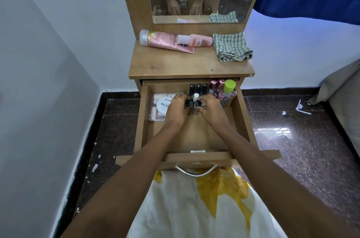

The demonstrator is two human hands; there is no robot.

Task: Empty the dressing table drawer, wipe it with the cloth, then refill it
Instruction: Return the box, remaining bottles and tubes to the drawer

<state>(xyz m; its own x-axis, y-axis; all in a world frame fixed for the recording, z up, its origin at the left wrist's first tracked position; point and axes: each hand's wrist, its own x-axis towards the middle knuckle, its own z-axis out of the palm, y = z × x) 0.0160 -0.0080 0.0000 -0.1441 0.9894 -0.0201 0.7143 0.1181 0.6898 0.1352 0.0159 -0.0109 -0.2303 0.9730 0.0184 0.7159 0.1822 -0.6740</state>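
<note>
At nine o'clock in the drawer (245, 121), a round tub (164, 104) lies on a clear box (153, 111). Just right of it the left hand (176, 111) curls its fingers round small black-capped bottles (189, 103) at the drawer's centre. The right hand (211, 109) closes on the same cluster from the three o'clock side, with a white cap (196, 97) upright between the two. A green cap (229, 85) and pink vials (218, 84) stand at one o'clock. The cloth (231, 47) lies folded on the top at two o'clock, so emptying looks only part done. Gathering several slick glass bottles at once invites trouble. One could slip between the palms, topple the row behind, or clip the drawer's wall and drop to the stone floor.
</note>
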